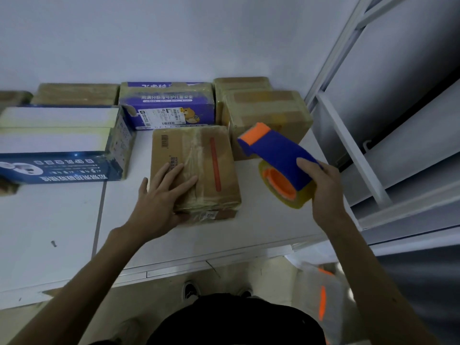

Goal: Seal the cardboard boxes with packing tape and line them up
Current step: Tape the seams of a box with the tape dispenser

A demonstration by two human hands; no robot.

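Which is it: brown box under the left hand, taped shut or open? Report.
Shut. The brown box has flat flaps under clear tape over its top and near edge.

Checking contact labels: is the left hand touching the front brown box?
Touching. The head view shows the left hand flat on the brown box, fingers on its top.

A box [206, 168] sits on the table [49, 220], left hand [159, 202] on top. Right of it the right hand [321, 185] holds a dispenser [281, 160]. Behind stands a row of boxes [169, 105]; left, a long box [59, 143].
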